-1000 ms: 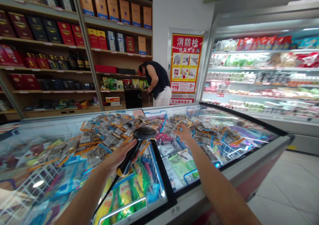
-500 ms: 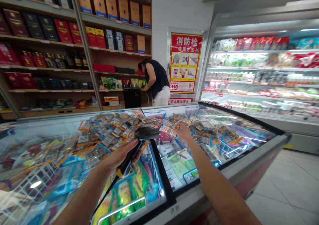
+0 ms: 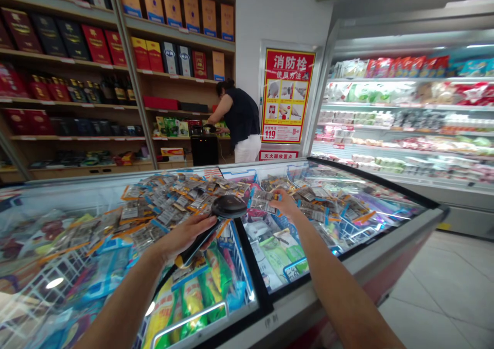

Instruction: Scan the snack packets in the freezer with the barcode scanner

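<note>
My left hand [image 3: 184, 234] is closed around the handle of a black barcode scanner [image 3: 227, 207], whose head hangs over the glass lid of a chest freezer [image 3: 270, 315]. My right hand [image 3: 283, 203] reaches further in and pinches a small clear packet [image 3: 266, 201] from the heap of orange-and-blue edged packets [image 3: 173, 205] lying on the glass. A thin cable trails from the scanner under my left forearm.
Under the glass lie frozen goods in wire baskets [image 3: 200, 297]. A person in a dark top [image 3: 239, 125] bends at wooden shelves of boxed goods [image 3: 100, 76] behind the freezer. An open chiller [image 3: 405, 117] runs along the right; a red poster [image 3: 287, 97] hangs on the wall.
My left hand has tilted the scanner flatter and slightly higher. My right hand has drawn a packet up from the heap. The person behind has straightened and turned toward the shelf.
</note>
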Available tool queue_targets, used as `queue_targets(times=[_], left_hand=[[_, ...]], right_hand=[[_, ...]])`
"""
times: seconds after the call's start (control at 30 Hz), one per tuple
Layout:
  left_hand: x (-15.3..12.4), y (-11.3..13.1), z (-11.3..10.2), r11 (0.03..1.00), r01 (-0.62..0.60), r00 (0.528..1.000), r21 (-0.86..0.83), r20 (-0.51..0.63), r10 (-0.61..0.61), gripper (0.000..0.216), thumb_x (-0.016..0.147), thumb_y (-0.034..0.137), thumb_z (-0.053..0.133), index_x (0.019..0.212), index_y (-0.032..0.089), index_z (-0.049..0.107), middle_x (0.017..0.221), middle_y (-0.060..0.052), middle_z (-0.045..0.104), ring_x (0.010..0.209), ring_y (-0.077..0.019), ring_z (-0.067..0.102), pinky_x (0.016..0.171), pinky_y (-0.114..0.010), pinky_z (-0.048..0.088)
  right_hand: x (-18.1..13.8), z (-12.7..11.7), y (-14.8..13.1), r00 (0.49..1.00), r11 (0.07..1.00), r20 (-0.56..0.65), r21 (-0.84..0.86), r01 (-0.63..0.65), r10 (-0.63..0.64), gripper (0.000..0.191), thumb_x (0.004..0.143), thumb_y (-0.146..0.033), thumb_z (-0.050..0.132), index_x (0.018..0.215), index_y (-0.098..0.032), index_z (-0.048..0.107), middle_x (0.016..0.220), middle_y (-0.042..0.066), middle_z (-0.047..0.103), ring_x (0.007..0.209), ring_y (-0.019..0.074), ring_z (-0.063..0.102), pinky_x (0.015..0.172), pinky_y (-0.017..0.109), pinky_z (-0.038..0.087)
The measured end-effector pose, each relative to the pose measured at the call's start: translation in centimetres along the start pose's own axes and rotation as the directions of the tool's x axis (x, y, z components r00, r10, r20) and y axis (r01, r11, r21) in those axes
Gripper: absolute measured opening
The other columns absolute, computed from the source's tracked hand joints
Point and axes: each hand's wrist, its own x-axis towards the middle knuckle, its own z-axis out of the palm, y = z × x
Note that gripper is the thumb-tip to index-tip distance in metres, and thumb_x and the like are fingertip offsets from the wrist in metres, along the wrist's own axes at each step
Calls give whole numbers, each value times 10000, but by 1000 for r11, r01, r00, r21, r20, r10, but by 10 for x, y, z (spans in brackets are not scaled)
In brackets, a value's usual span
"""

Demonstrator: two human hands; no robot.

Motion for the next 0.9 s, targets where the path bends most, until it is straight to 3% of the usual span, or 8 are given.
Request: queue_targets(times=[0.33,0.57,0.73,0.9], left_hand=[[-3,4,1,987,-160,978,35,143,153,343,747,448,425,619,140,505,535,10,484,454,-75,419,456,-208,309],[-5,7,2,992,-130,984,-9,125,130,336,736,446,447,596,143,484,517,15,477,447,-72,417,450,-206,300],[-4,8,11,981,-141,988,-135,50,149,330,703,456,488,625,136,496,505,11,495,435,-68,425,435,-195,310],[-4,6,21,969,-82,997,-233,-5,83,323,665,462,533,685,141,498,552,-2,539,460,-82,476,434,-190,343]], right_hand=[[5,-1,8,1000,999,21,46,19,-20,317,517,-181,546,826,-187,474,581,-51,488,474,96,450,450,221,366],[8,-2,11,1000,997,-1,76,29,-29,321,519,-192,559,827,-185,467,584,-49,500,507,108,473,490,237,377],[6,2,8,996,997,-77,71,40,-35,356,528,-226,567,860,-194,443,567,-63,478,485,99,449,489,234,366],[2,5,2,991,998,-126,43,54,-49,355,530,-230,563,862,-198,443,565,-61,489,481,103,461,485,229,370]])
